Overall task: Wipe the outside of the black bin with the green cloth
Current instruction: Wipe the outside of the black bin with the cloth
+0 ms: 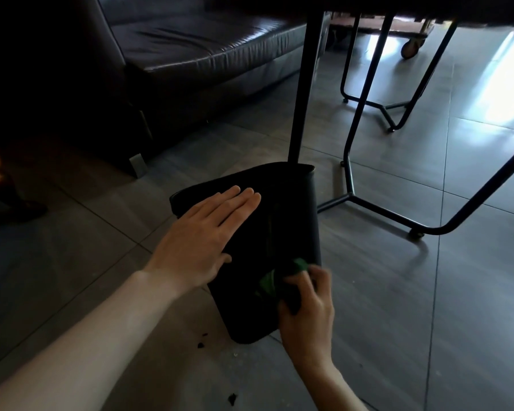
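Black bin [282, 229] lying tipped on tiled floor [428, 292], long axis running 12 to 6, mouth toward 12 near table leg [301, 99]. I'm pressing left hand [202, 235] flat, fingers spread open, on upper wall at 10. Right hand [307, 304] bunching green cloth [279, 277], closed round it, touching bin's near end at 5. Right hand nearer unwiped side. Bin smooth, matte, hard plastic by look; cloth soft, crumpled. Crumbs [202, 341] on floor at 7.

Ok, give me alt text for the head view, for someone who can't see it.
A black bin lies tipped on a grey tiled floor; the left hand rests flat on it while the right hand presses a green cloth against its side. A dark sofa sits behind.
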